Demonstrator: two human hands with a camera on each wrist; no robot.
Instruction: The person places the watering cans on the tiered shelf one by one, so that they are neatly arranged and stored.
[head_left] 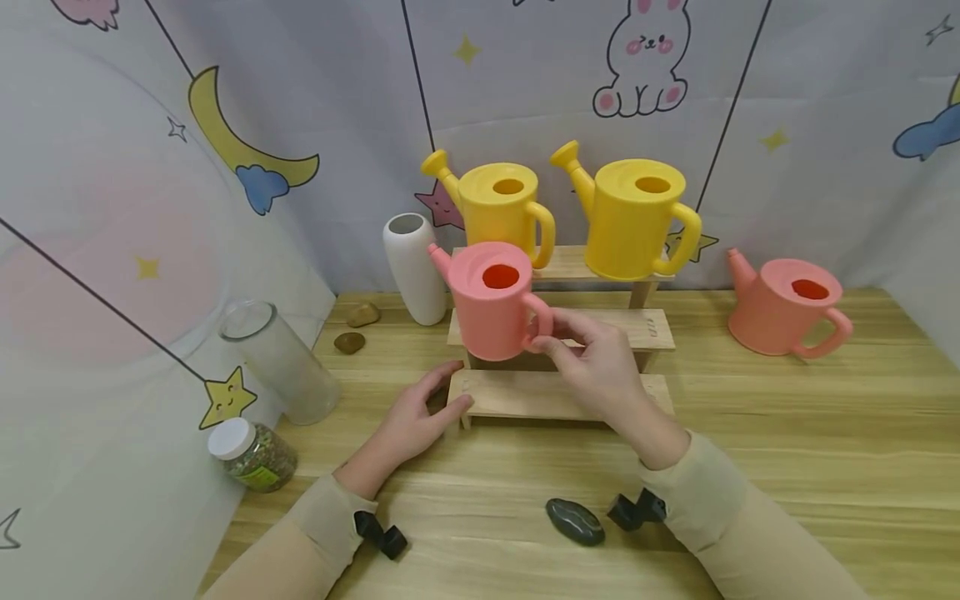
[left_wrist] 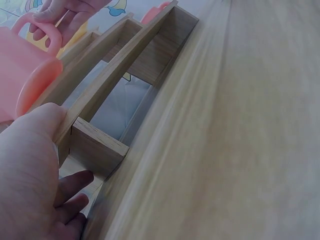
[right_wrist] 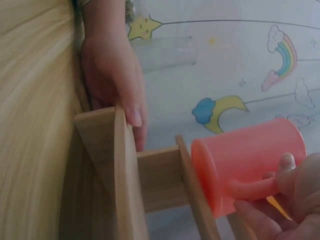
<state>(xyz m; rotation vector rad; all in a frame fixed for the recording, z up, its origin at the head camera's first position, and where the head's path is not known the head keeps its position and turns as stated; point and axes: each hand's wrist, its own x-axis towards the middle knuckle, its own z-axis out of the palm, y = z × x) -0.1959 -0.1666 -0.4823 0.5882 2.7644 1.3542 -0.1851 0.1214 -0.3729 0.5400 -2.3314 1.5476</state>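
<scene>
My right hand (head_left: 596, 362) pinches the handle of a pink watering can (head_left: 491, 308) at the left part of a three-step wooden stand (head_left: 525, 393). The can's base is beside the middle step in the right wrist view (right_wrist: 250, 165); whether it touches is unclear. My left hand (head_left: 412, 421) holds the left end of the lowest step, thumb on its front edge and fingers along the side. On the top step stand two yellow watering cans, the left one (head_left: 495, 200) partly behind the pink can, the other (head_left: 633, 221) to the right.
Right of the stand sits another pink watering can (head_left: 780, 308). To the left are a white vase (head_left: 416, 267), two small stones, a clear glass vase (head_left: 288, 367) and a white-lidded jar (head_left: 255, 454). A dark stone (head_left: 575, 522) lies in front, between my forearms.
</scene>
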